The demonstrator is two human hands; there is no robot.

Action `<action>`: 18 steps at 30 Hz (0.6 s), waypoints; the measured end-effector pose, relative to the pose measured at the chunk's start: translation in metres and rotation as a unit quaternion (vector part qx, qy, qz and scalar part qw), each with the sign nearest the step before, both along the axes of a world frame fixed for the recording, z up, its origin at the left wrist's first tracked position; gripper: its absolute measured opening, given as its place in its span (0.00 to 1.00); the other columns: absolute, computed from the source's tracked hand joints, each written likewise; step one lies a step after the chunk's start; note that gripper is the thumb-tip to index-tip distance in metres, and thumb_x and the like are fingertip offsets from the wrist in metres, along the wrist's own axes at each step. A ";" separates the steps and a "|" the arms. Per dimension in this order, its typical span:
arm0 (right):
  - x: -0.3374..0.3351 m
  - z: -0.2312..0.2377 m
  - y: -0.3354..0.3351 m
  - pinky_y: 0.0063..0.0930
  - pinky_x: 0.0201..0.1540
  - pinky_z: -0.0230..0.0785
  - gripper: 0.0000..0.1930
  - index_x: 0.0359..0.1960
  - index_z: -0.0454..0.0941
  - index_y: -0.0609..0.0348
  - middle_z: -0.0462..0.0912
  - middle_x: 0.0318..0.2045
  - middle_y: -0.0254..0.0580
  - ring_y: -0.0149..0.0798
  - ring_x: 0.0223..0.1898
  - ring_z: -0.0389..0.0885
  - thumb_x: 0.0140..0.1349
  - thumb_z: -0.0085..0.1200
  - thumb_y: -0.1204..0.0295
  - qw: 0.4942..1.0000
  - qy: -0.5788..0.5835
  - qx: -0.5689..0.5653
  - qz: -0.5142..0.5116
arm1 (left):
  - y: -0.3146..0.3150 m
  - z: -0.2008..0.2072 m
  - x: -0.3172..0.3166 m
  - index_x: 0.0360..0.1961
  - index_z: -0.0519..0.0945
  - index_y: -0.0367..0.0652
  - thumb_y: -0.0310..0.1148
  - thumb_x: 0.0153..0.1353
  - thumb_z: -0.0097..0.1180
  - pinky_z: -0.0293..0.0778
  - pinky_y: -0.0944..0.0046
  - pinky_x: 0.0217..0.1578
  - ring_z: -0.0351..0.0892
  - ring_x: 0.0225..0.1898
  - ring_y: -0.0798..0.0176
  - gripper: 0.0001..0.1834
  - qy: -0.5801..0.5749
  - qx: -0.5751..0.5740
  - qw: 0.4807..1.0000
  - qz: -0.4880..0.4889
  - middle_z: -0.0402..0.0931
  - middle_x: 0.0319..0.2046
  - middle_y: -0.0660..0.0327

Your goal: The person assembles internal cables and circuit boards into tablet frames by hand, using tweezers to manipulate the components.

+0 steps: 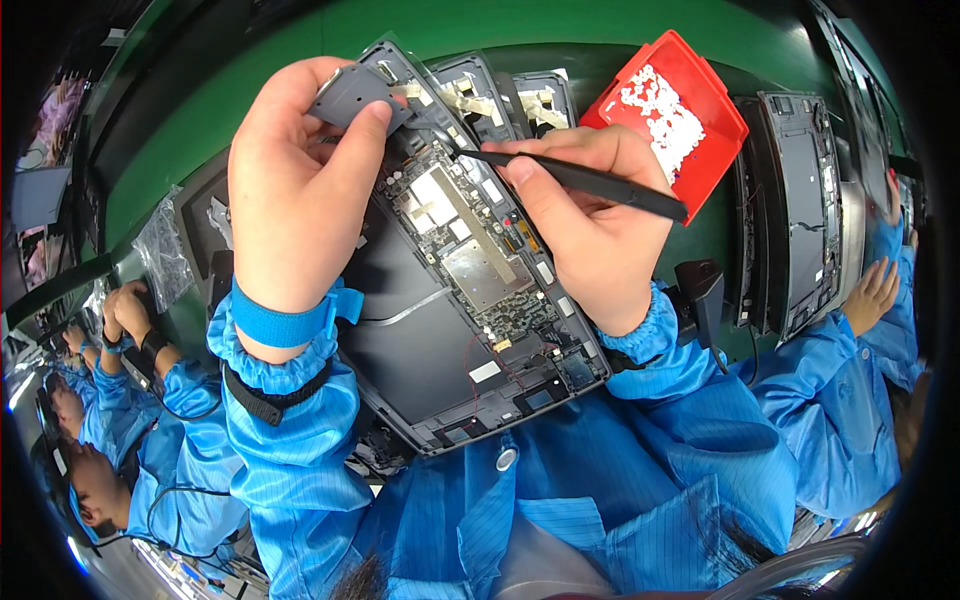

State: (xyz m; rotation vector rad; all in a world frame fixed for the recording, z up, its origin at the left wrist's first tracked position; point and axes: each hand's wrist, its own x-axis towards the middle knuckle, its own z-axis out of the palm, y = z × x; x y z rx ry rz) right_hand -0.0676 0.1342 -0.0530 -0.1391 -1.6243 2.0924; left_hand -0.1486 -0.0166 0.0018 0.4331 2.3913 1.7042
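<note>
My left hand (305, 190), wearing a blue wrist strap (285, 318), pinches a small dark grey cover plate (350, 95) between thumb and fingers, over the far end of an opened tablet housing (400, 345). My right hand (600, 205) grips black tweezers (610, 185), their tip pointing left at the housing's far right edge, close to the cover plate. Whether the tip touches anything is too small to tell. Inside the housing lies a bare circuit board (455, 225) with silver shields. A thin red wire runs near its lower end.
A red bin (718, 130) with many small white pieces stands behind my right hand. More opened housings (480, 95) lie beyond mine on the green table (420, 25). At right stand stacked housings (800, 210) beside a co-worker's hand (872, 298). A clear plastic bag (165, 250) lies left.
</note>
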 end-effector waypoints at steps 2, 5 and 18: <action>-0.001 -0.003 -0.002 0.22 0.32 0.72 0.08 0.25 0.68 0.67 0.81 0.29 0.50 0.32 0.32 0.80 0.49 0.58 0.84 0.999 0.022 0.024 -0.006 | -0.001 0.000 0.000 0.43 0.71 0.34 0.23 0.59 0.52 0.69 0.77 0.35 0.73 0.33 0.75 0.11 0.026 -0.068 0.997 0.011 0.76 0.34 0.63; 0.000 -0.002 0.001 0.23 0.32 0.72 0.08 0.24 0.69 0.67 0.81 0.28 0.51 0.35 0.31 0.81 0.47 0.58 0.84 0.997 0.040 0.059 -0.015 | 0.000 -0.003 0.000 0.44 0.71 0.35 0.22 0.58 0.53 0.69 0.77 0.35 0.72 0.34 0.76 0.12 0.039 -0.082 0.996 0.010 0.74 0.33 0.65; -0.003 -0.003 0.000 0.30 0.33 0.76 0.11 0.21 0.69 0.65 0.78 0.23 0.47 0.43 0.31 0.83 0.43 0.60 0.87 0.984 0.109 0.142 -0.019 | 0.004 -0.002 0.002 0.43 0.69 0.36 0.23 0.45 0.66 0.65 0.79 0.22 0.69 0.27 0.78 0.23 0.137 -0.203 0.969 -0.017 0.74 0.29 0.66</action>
